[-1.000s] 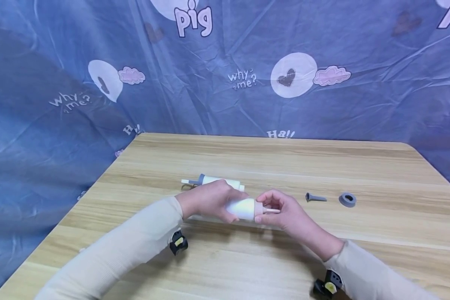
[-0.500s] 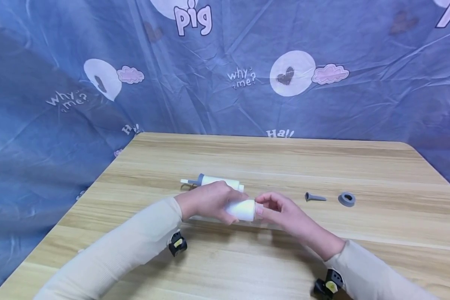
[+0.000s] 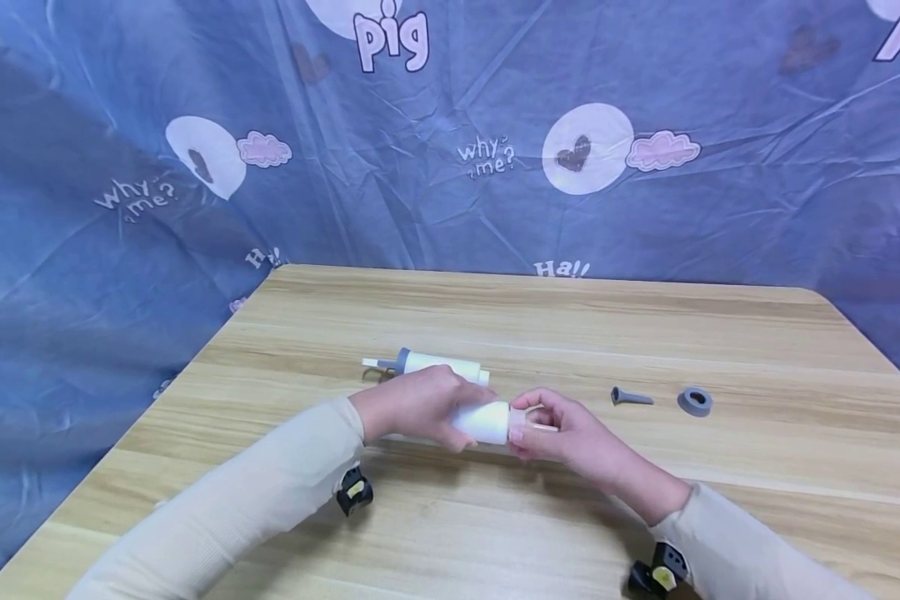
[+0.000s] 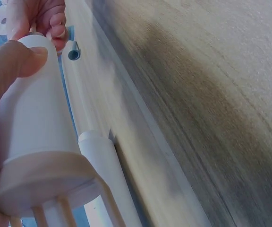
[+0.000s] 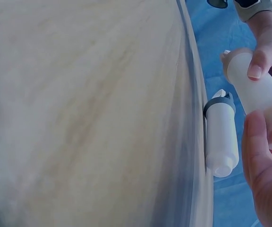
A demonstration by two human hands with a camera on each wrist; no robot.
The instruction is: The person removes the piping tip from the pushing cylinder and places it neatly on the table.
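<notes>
My left hand (image 3: 423,408) grips a white plastic cylinder (image 3: 487,422) around its body, the thumb lying along its side. In the left wrist view, a beige collar (image 4: 46,177) with several prongs caps the cylinder's near end. At the opposite end my right hand (image 3: 562,429) pinches a pale pink ring (image 3: 517,421) with thumb and fingers, and a thin stem (image 3: 544,427) shows among those fingers. Behind my left hand lies a second white cylinder (image 3: 442,364) with a grey collar and a thin tip, partly hidden by that hand.
To the right on the wooden table (image 3: 645,333) lie a small grey funnel-shaped nozzle (image 3: 632,397) and a grey ring (image 3: 695,401). A blue printed cloth (image 3: 420,208) hangs behind the table. Each wrist wears a small black camera.
Half a second ago my right fingers covered the stem; now it shows again as they shift around the ring. My left hand holds the cylinder in nearly the same place.
</notes>
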